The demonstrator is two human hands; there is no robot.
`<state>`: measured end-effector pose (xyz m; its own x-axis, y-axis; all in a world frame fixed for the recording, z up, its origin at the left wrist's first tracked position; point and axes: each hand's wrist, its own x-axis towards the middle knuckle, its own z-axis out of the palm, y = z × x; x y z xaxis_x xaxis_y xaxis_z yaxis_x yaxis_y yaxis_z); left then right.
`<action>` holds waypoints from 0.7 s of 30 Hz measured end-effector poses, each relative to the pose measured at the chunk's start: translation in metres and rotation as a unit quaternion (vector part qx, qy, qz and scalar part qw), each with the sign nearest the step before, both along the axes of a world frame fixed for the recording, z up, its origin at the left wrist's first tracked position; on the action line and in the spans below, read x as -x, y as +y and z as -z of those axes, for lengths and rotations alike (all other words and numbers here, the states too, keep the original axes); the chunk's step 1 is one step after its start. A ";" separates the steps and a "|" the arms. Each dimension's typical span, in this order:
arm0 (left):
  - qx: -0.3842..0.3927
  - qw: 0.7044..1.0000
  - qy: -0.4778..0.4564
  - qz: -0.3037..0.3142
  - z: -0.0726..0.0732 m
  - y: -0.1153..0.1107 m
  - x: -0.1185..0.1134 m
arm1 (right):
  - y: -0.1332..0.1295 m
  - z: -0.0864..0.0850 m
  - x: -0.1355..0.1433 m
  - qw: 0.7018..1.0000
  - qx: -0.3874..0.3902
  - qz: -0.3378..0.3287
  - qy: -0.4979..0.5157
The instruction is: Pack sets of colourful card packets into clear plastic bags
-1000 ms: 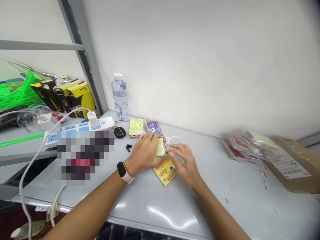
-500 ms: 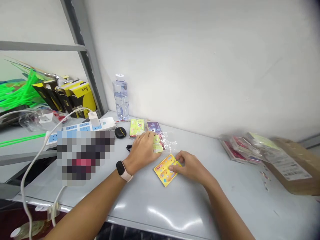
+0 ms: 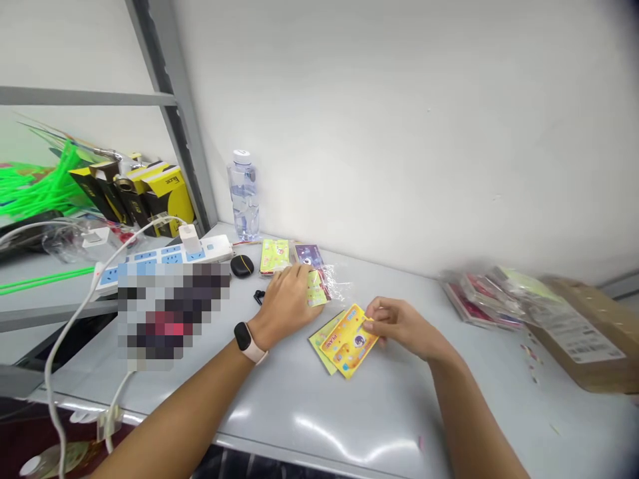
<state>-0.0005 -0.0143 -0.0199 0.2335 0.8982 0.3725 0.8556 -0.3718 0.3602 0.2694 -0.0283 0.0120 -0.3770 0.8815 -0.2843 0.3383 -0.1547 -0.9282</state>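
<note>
My right hand (image 3: pixel 404 326) pinches the right edge of a yellow-orange picture card (image 3: pixel 352 346) printed with "PLANE". Beneath this card, and partly covered by it, a yellow-green card (image 3: pixel 323 339) lies on the table. My left hand (image 3: pixel 289 299), with a watch band on its wrist, is curled over a green card (image 3: pixel 315 290) beside a clear plastic wrapper (image 3: pixel 338 283). Its fingertips are partly hidden. Just behind that hand are a light green card pack (image 3: pixel 274 255) and a dark blue card (image 3: pixel 308 254).
A water bottle (image 3: pixel 244 199) stands against the wall, near a black case (image 3: pixel 242 266). To the left lie a power strip (image 3: pixel 214 249) with cables and a blurred-out patch. Wrapped card packs (image 3: pixel 479 299) and a cardboard box (image 3: pixel 589 332) are at the right.
My right hand has shifted right with the yellow-orange card, sliding it partly off and uncovering the yellow-green card below. My left hand stays in place.
</note>
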 end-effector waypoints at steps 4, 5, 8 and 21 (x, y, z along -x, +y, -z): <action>0.003 1.000 -0.001 0.002 0.000 0.000 0.000 | 0.003 -0.002 -0.007 0.985 -0.094 0.106 0.094; 0.002 1.000 -0.003 0.004 0.000 0.000 0.000 | 0.004 0.000 -0.006 0.969 -0.135 0.171 0.115; -0.010 1.000 -0.010 0.012 0.001 0.000 0.000 | 0.006 0.007 0.003 0.910 -0.223 0.331 0.109; -0.009 0.999 -0.007 0.045 0.003 -0.003 -0.003 | 0.000 0.024 0.033 0.930 -0.157 0.321 0.088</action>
